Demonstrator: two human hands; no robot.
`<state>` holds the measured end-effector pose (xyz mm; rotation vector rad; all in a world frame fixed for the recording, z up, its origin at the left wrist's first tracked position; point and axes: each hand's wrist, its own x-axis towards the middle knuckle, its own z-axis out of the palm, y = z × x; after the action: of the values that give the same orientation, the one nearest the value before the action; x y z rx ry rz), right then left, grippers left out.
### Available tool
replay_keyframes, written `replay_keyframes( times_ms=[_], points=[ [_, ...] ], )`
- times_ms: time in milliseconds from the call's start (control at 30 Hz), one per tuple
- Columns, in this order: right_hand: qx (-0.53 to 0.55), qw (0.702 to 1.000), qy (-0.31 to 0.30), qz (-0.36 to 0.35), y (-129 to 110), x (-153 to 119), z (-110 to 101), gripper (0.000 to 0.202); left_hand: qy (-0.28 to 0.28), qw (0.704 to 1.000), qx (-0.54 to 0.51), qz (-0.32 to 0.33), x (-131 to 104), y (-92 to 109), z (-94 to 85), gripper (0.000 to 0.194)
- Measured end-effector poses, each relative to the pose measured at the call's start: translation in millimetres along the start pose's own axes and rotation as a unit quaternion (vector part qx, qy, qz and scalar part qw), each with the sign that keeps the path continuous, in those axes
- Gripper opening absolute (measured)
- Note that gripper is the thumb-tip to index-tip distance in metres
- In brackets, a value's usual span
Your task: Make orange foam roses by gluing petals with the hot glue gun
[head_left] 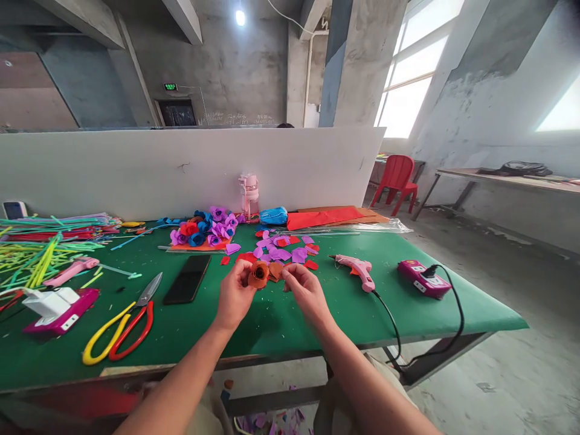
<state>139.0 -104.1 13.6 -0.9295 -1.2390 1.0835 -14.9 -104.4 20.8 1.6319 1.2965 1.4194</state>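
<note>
My left hand (234, 294) is closed on a small rolled orange-brown paper flower (258, 275), its dark centre facing me. Beside it, my right hand (307, 294) pinches a loose orange-brown petal (275, 271) at its right edge. Both hands hover over the near middle of the green table. Just beyond them lie scattered purple petals (299, 255) and red petals (312, 264). A pink glue gun (357, 270) rests to the right of my right hand. To the left of my left hand is a black phone (187, 279).
Scissors (131, 320) with yellow and red handles lie at left, near a power strip (67, 311). Finished paper flowers (203, 228) are heaped behind the phone. A pink bottle (249, 194) stands against the white partition (181, 172). A cord runs from another power strip (423, 279) over the table's edge.
</note>
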Motion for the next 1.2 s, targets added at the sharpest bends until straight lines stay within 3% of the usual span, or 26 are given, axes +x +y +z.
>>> replay_keyframes(
  times_ms=[100, 200, 433, 600, 700, 833, 867, 1033, 1200],
  points=[
    [-0.008, 0.999, -0.031, -0.010, 2.5, -1.9, 3.1, 0.026, 0.021, 0.999, 0.028, 0.020, 2.0, -4.2, -0.9, 0.017],
    [-0.025, 0.999, -0.010, -0.033, 0.3, 0.7, -1.9, 0.025, 0.040, 0.999, 0.020, 0.006, 5.5, -5.9, -3.3, 0.021],
    [-0.024, 0.995, 0.094, -0.020, -8.2, 15.8, -41.4, 0.023, 0.079, 0.996, 0.030, 0.011, 15.0, -20.2, -20.0, 0.021],
    [-0.150, 0.985, 0.078, -0.037, 0.3, 21.9, -62.6, 0.024, 0.049, 0.992, 0.101, 0.059, 14.7, -29.0, -29.3, 0.019],
    [-0.327, 0.945, 0.000, -0.027, 3.8, 33.6, -60.2, 0.020, 0.027, 0.986, 0.146, 0.081, 13.4, -27.2, -30.6, 0.019],
    [-0.564, 0.811, -0.156, -0.032, 7.3, 60.3, -37.3, 0.021, 0.035, 0.979, 0.171, 0.102, 12.2, -24.4, -30.7, 0.018],
    [-0.586, 0.790, -0.175, -0.030, 9.2, 67.5, -30.4, 0.022, 0.038, 0.979, 0.174, 0.102, 11.9, -24.4, -30.5, 0.018],
    [-0.628, 0.745, -0.224, -0.013, 21.4, 91.5, -6.5, 0.015, 0.019, 0.981, 0.175, 0.087, 9.9, -26.0, -28.4, 0.020],
    [-0.634, 0.737, -0.234, -0.009, 26.8, 97.1, -4.0, 0.017, -0.001, 0.981, 0.170, 0.088, 7.2, -24.6, -26.3, 0.018]
  ],
)
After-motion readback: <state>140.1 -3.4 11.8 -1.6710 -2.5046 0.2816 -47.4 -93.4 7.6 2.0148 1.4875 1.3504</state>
